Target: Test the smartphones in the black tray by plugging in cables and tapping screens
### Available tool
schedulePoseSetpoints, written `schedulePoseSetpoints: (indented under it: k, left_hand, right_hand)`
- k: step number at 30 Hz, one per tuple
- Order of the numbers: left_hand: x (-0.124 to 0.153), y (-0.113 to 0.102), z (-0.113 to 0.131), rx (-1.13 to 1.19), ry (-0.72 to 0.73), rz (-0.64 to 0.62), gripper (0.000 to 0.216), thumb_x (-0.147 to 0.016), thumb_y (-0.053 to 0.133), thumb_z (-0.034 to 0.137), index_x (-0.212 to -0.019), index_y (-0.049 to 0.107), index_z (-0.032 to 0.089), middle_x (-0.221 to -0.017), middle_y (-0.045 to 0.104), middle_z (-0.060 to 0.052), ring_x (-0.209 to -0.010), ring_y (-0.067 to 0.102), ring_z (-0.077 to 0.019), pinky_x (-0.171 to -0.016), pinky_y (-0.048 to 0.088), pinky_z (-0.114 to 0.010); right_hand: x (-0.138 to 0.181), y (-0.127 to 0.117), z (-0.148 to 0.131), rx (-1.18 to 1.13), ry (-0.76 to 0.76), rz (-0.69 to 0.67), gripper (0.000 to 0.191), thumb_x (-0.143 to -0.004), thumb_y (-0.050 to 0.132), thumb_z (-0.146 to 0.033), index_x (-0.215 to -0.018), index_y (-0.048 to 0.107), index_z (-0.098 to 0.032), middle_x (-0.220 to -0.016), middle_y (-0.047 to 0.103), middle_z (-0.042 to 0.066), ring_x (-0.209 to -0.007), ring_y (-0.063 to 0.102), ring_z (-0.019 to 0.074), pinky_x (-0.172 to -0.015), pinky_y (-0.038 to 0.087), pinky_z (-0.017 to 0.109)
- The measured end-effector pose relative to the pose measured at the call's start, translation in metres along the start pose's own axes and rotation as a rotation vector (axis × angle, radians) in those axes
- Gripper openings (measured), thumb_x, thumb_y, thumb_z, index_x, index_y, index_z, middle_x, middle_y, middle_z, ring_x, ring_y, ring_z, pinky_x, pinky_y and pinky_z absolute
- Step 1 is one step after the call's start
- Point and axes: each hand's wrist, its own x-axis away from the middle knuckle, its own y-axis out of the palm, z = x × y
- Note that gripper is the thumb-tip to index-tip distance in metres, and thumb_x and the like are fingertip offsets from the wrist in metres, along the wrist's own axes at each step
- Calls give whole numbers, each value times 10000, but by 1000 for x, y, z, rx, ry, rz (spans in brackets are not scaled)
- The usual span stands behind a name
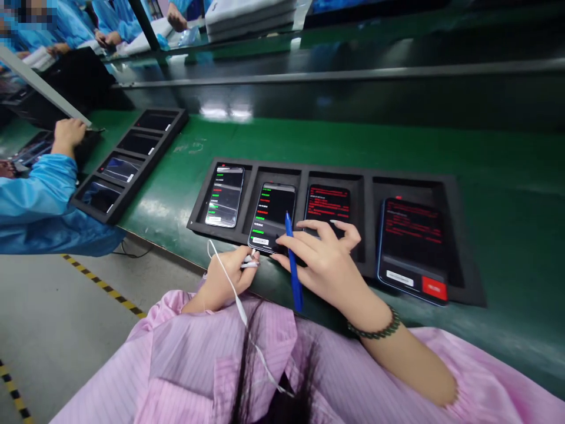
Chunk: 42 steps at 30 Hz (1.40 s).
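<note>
Pink striped smock (185, 359) is nearest. The left hand (232, 271) is closed, pinching a white cable (241, 312) just beside the lower end of a phone (274, 206). The right hand (329, 259) is half curled, with a blue pen (293, 271) between its fingers. This phone sits in the black tray (459, 235), second compartment from left, its long axis pointing away, leaning rightward. Its white label (260, 241) is too small to read.
</note>
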Motion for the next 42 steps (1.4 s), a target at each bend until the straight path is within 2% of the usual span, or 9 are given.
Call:
schedulePoseSetpoints:
  k: [5,9,17,20,23,26,31,38,42]
  left_hand:
    - [-4,-2,4,194,-188,-76,355,-940,414,386,-668,532,192,-559,508,7,-513,470,-123,-539,312,-246]
    - [0,-4,15,571,-322,-299,419,-934,419,481,-639,496,195,-500,361,56,-471,330,-101,-502,275,-239]
    - [-6,4,35,506,-216,-437,286,-967,452,387,-835,587,172,-625,521,31,-565,455,-112,-573,343,-233]
    - [-10,17,43,422,-166,-453,356,-993,420,389,-798,621,170,-660,604,-4,-588,514,-127,-592,361,-246]
    - [-14,27,50,274,-132,-437,386,-1005,415,370,-760,635,169,-710,672,-43,-647,597,-161,-639,402,-270]
    - [-17,34,55,180,-111,-412,379,-1018,414,346,-778,648,169,-782,724,-76,-732,668,-201,-705,450,-296]
    - [-18,43,55,99,-93,-364,321,-1014,439,297,-819,665,177,-811,740,-78,-767,700,-218,-710,463,-304]
    - [-19,44,66,16,-161,-327,328,-1020,446,311,-761,610,193,-790,719,-75,-780,701,-234,-679,434,-304]
    - [-19,42,74,78,-202,-314,357,-1025,420,318,-723,570,199,-780,695,-63,-777,673,-222,-683,420,-299]
  right_hand:
    - [-2,6,-5,53,76,74,112,-974,630,-304,-926,708,-239,-849,752,-10,-1035,584,245,-992,176,446]
    - [-7,10,-6,120,146,162,77,-948,644,-235,-894,698,-233,-806,741,-25,-984,585,234,-967,187,436]
    - [1,-45,10,78,239,259,160,-974,627,-382,-965,674,-229,-856,726,20,-926,645,243,-899,284,444]
    - [6,-72,34,111,262,182,325,-1017,499,-504,-1003,672,-229,-880,719,58,-936,649,276,-910,299,486]
    - [7,-83,64,115,284,-55,454,-1015,381,-601,-1043,658,-242,-922,718,88,-955,639,305,-924,312,529]
    - [4,-77,92,120,297,-253,497,-990,341,-628,-1049,645,-239,-871,702,106,-930,632,329,-902,335,545]
    - [-7,-49,126,96,238,-405,508,-981,310,-611,-1051,635,-227,-899,703,127,-912,637,328,-903,382,527]
    - [-29,-10,149,95,116,-479,353,-963,358,-463,-955,608,-214,-815,684,94,-821,631,269,-1003,401,508]
    - [-31,-2,146,6,104,-406,292,-940,361,-439,-875,558,-234,-805,663,99,-768,605,263,-876,479,441]
